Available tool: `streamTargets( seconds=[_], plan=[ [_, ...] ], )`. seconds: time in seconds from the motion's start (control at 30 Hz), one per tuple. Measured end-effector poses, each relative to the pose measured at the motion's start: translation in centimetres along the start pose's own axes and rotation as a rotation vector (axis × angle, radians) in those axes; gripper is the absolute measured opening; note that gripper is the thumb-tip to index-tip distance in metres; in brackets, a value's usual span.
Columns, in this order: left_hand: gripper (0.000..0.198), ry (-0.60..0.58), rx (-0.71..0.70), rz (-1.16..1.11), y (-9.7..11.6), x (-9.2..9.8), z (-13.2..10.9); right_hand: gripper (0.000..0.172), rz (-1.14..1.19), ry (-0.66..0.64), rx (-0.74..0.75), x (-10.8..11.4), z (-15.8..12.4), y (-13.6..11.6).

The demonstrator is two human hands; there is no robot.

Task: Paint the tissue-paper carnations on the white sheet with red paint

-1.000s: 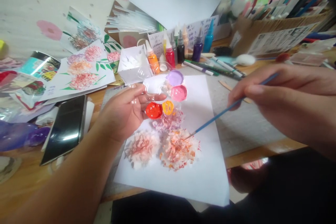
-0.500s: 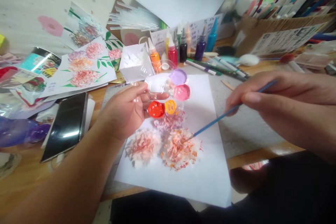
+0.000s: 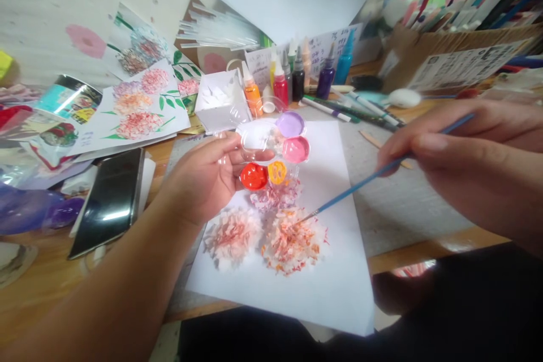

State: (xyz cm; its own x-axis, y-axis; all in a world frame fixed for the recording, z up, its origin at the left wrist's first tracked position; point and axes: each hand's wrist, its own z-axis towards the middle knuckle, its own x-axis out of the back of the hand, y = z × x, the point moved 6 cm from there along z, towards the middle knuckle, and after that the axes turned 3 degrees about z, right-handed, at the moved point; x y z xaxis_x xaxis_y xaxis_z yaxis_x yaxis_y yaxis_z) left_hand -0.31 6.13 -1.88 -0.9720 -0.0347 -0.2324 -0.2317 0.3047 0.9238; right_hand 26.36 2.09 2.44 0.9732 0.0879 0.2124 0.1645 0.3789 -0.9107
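My left hand point(image 3: 216, 175) grips a clear plastic paint palette point(image 3: 253, 154) by its left side, above the white paper point(image 3: 331, 300). Its wells hold purple, pink, red and orange-yellow paint. In my right hand point(image 3: 458, 164) is a thin blue paintbrush point(image 3: 365, 182), pinched between thumb and fingers and slanting down to the left. The brush tip meets the ruffled paper flower point(image 3: 294, 243) at the lower right, whose petals carry orange and red dabs. Beside it lies a paler pinkish flower point(image 3: 234, 237). A purple-tinged flower point(image 3: 275, 195) is partly hidden behind the palette.
Behind the paper stand several paint bottles point(image 3: 280, 87) and a small white box point(image 3: 220, 99). Pens point(image 3: 339, 108) lie to their right, near a cardboard box point(image 3: 462, 62) of markers. To the left are a phone point(image 3: 108, 203) and a sheet with finished flowers point(image 3: 139, 104).
My right hand has shifted slightly right and up with the paintbrush, and the brush tip has lifted a little on the flower. My left hand keeps the palette nearly still.
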Motion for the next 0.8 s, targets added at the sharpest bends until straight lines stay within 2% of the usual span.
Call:
streamTargets(
  seconds=[0.13, 0.3, 0.73, 0.8],
  plan=[
    [0.007, 0.017, -0.024, 0.001, 0.12, 0.12, 0.0, 0.012, -0.097, 0.0, 0.002, -0.18, 0.06, -0.04],
    [0.007, 0.0, 0.019, 0.008, -0.12, 0.08, -0.04, 0.009, -0.048, 0.02, 0.018, -0.14, 0.06, -0.16],
    [0.009, -0.014, -0.001, -0.002, -0.11, 0.24, 0.09, 0.013, -0.151, -0.029, 0.015, -0.72, 0.18, -0.39],
    [0.01, -0.009, -0.015, -0.015, 0.0, 0.27, 0.08, 0.015, -0.171, 0.014, 0.015, -0.67, 0.14, -0.5]
  ],
)
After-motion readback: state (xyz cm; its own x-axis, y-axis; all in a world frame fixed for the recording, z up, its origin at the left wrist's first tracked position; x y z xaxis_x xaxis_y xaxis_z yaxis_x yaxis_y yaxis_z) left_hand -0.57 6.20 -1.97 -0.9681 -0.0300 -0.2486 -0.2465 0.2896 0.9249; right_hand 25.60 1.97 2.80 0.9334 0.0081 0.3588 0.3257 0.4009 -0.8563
